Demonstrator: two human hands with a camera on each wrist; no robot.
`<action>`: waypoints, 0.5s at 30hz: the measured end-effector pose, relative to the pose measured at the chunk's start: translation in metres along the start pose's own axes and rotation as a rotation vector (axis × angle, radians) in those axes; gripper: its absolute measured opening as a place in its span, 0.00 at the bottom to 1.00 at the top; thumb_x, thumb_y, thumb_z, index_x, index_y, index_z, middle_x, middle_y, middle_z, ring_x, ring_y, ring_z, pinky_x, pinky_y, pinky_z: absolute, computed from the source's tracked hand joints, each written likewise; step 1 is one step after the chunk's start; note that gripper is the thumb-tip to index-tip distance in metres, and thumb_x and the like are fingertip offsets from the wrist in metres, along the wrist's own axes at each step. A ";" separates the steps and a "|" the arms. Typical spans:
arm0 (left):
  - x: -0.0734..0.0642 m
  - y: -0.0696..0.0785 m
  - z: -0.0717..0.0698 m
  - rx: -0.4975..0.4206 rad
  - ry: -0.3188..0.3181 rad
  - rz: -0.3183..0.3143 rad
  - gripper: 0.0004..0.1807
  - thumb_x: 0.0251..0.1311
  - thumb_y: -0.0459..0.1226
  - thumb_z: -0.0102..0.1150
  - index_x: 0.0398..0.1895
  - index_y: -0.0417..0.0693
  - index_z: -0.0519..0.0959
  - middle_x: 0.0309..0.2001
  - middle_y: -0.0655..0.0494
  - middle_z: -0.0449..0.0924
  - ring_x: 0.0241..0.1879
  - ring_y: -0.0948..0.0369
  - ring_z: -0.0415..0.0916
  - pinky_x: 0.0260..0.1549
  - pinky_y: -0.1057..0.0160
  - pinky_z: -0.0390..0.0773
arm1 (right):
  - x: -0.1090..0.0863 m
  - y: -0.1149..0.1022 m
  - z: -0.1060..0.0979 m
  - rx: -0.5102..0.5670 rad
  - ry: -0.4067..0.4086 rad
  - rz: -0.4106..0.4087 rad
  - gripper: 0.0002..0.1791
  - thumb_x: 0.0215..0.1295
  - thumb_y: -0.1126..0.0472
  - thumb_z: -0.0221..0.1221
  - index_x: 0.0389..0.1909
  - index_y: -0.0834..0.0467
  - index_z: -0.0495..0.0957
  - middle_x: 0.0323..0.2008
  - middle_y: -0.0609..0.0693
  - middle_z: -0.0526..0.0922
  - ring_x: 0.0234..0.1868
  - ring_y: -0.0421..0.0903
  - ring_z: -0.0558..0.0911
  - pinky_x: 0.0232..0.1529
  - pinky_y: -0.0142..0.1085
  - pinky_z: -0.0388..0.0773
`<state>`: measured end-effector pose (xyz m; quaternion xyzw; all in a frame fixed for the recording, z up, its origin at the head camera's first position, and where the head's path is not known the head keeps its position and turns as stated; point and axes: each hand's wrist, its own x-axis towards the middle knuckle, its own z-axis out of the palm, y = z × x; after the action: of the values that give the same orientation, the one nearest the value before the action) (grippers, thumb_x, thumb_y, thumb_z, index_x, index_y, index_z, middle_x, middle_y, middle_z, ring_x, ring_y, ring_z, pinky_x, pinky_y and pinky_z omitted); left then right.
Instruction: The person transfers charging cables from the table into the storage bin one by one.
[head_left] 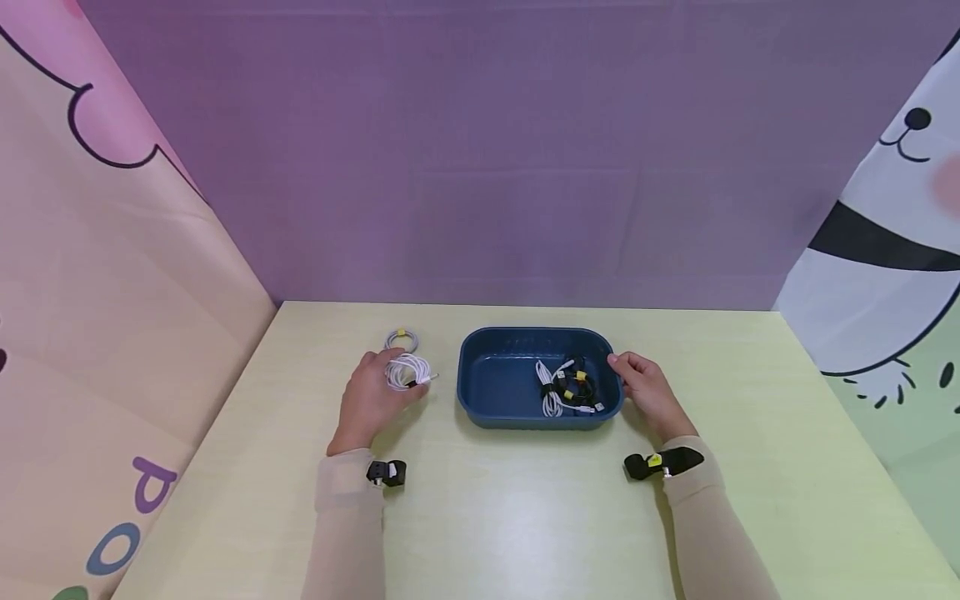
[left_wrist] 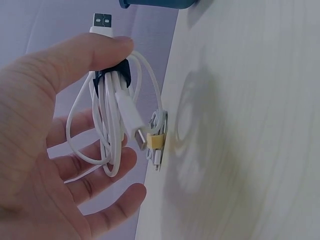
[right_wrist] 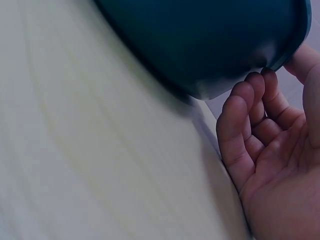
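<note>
My left hand (head_left: 372, 398) holds a coiled white USB cable (head_left: 406, 372) up off the table. In the left wrist view the thumb presses on the black strap (left_wrist: 113, 75) that bundles this cable, and its plugs stick out at both ends. Just beyond that hand, a second coiled cable (head_left: 402, 338) with a yellow tie lies on the table. My right hand (head_left: 647, 390) pinches the right rim of a blue plastic bin (head_left: 491, 417), thumb on top and fingers curled below. Inside the bin's right part lie a white cable bundle (head_left: 551, 390) and black coiled cables (head_left: 579, 388) with yellow ties.
The pale wooden table (head_left: 510, 517) meets a purple cloth backdrop (head_left: 525, 167) at its far edge. Printed cloth panels stand along the left (head_left: 112, 292) and right (head_left: 892, 333) sides. A small camera is strapped on each wrist.
</note>
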<state>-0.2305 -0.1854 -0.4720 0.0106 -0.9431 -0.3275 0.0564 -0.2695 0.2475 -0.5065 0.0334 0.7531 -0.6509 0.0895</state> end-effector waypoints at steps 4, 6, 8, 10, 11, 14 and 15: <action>0.000 -0.001 0.000 -0.018 0.009 0.007 0.40 0.51 0.48 0.77 0.68 0.45 0.74 0.53 0.40 0.76 0.50 0.45 0.78 0.49 0.43 0.80 | 0.002 0.003 -0.001 -0.004 0.005 -0.016 0.17 0.77 0.45 0.55 0.35 0.53 0.76 0.27 0.40 0.73 0.33 0.39 0.74 0.36 0.30 0.75; 0.000 -0.001 0.000 -0.027 0.013 0.010 0.40 0.52 0.48 0.77 0.68 0.44 0.74 0.54 0.40 0.76 0.50 0.45 0.78 0.48 0.43 0.80 | 0.001 0.003 -0.001 -0.010 0.005 -0.017 0.17 0.76 0.44 0.55 0.35 0.54 0.76 0.27 0.40 0.72 0.33 0.39 0.74 0.37 0.30 0.75; 0.000 0.000 0.000 -0.034 0.016 0.012 0.40 0.52 0.48 0.76 0.68 0.44 0.74 0.54 0.40 0.76 0.50 0.45 0.78 0.48 0.43 0.80 | 0.001 0.003 -0.001 -0.013 0.008 -0.013 0.17 0.76 0.45 0.55 0.35 0.54 0.76 0.27 0.40 0.72 0.34 0.39 0.74 0.37 0.30 0.75; 0.001 0.000 0.000 -0.034 0.021 0.013 0.41 0.52 0.48 0.76 0.68 0.44 0.74 0.55 0.40 0.76 0.51 0.45 0.78 0.49 0.43 0.80 | 0.001 0.002 -0.001 -0.015 0.009 -0.007 0.16 0.77 0.46 0.55 0.34 0.53 0.76 0.27 0.40 0.72 0.34 0.39 0.73 0.37 0.29 0.75; 0.001 0.000 -0.001 -0.036 0.024 0.012 0.41 0.52 0.48 0.76 0.68 0.44 0.74 0.55 0.40 0.76 0.51 0.45 0.78 0.49 0.43 0.79 | 0.001 0.003 -0.001 -0.015 0.007 -0.005 0.16 0.77 0.46 0.55 0.34 0.54 0.76 0.27 0.40 0.72 0.33 0.39 0.73 0.36 0.29 0.75; 0.001 0.001 -0.002 -0.040 0.028 0.007 0.41 0.52 0.47 0.77 0.69 0.44 0.74 0.55 0.40 0.76 0.53 0.44 0.78 0.51 0.43 0.79 | 0.002 0.003 -0.001 -0.011 0.007 0.002 0.15 0.78 0.49 0.54 0.34 0.55 0.76 0.27 0.40 0.72 0.33 0.39 0.73 0.36 0.29 0.75; 0.001 0.001 -0.002 -0.042 0.029 0.004 0.41 0.52 0.47 0.77 0.69 0.44 0.74 0.55 0.41 0.76 0.53 0.45 0.78 0.51 0.43 0.79 | 0.002 0.003 -0.001 -0.009 0.007 0.004 0.15 0.79 0.49 0.54 0.34 0.55 0.76 0.27 0.40 0.72 0.33 0.38 0.73 0.36 0.29 0.75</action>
<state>-0.2312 -0.1859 -0.4698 0.0121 -0.9351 -0.3470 0.0709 -0.2712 0.2483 -0.5094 0.0368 0.7564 -0.6471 0.0880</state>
